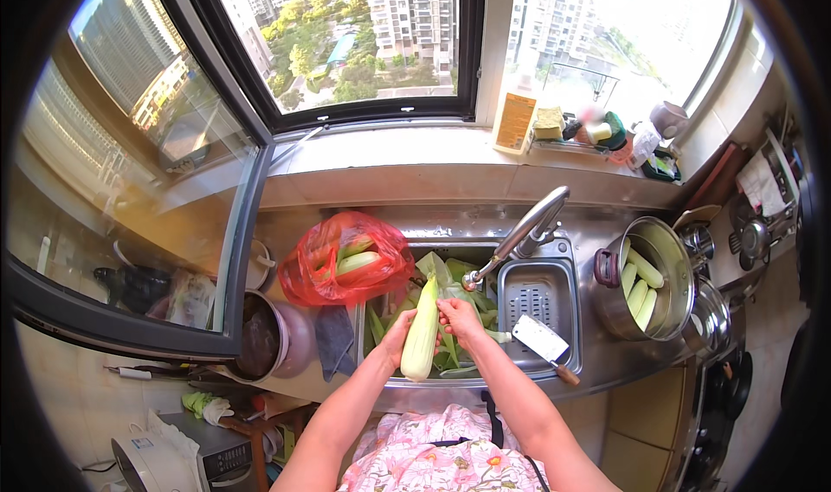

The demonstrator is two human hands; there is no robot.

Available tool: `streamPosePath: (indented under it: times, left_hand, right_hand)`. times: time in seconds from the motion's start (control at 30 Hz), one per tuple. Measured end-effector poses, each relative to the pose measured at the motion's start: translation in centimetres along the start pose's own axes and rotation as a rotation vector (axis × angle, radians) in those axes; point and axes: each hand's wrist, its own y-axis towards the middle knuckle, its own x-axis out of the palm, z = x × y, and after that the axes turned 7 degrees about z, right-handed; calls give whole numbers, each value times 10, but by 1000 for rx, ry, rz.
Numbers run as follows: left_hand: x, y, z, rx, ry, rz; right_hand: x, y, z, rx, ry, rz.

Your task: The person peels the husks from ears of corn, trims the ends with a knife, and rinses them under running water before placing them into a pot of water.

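Over the sink [362, 319], my left hand [396, 338] is wrapped round an ear of corn [421, 340]. The ear is pale green, tilted, its thick end toward me and its narrow tip pointing away. My right hand [460, 317] is closed in a pinch at the ear's right side; what lies between its fingertips is too small to make out. Below both hands, stripped green corn husks [450, 353] fill the left basin. A red plastic bag [320, 250] with more ears of corn lies at the basin's far left. Several peeled ears [642, 271] rest in a steel pot [619, 306] on the right.
A cleaver [541, 338] with a wooden handle lies across the small drain basin [532, 289], its handle over the front edge. The faucet [528, 224] arches above the sink. An open window sash [238, 258] juts in at the left. Bottle and sponges [549, 123] line the sill.
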Motion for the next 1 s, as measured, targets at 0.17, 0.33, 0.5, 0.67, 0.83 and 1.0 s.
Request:
streamPosePath:
  times: [0.17, 0.33, 0.5, 0.67, 0.83, 1.0]
  left_hand:
    - [2, -2, -1, -9, -94, -10]
    - [3, 2, -5, -22, -107, -26]
    - [0, 6, -13, 16, -121, -27]
    - [-4, 14, -15, 13, -119, 6]
    - [7, 7, -13, 180, 131, 151]
    - [2, 12, -12, 316, 290, 302]
  right_hand:
    - [0, -15, -14, -15, -37, 69]
    - [2, -17, -9, -104, -164, 74]
    - [0, -3, 12, -109, -109, 92]
    - [5, -11, 4, -43, 30, 97]
    - [-8, 22, 41, -334, -171, 168]
    - [2, -13, 1, -75, -61, 114]
